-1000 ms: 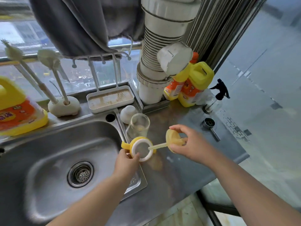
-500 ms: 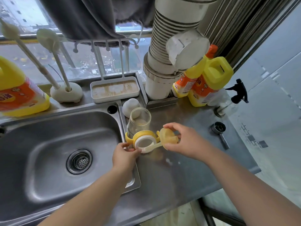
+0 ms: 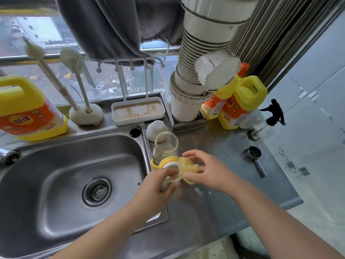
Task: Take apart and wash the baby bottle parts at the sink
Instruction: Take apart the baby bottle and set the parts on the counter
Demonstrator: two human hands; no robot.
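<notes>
Gripping the yellow collar (image 3: 169, 162), left hand (image 3: 156, 186); right hand (image 3: 207, 172) pinches silicone nipple (image 3: 187, 170); jug labels unreadable.

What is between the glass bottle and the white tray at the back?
A white dome-shaped cap sits there, just behind the glass bottle and in front of the white tray, on the steel counter. The head view shows it.
</notes>
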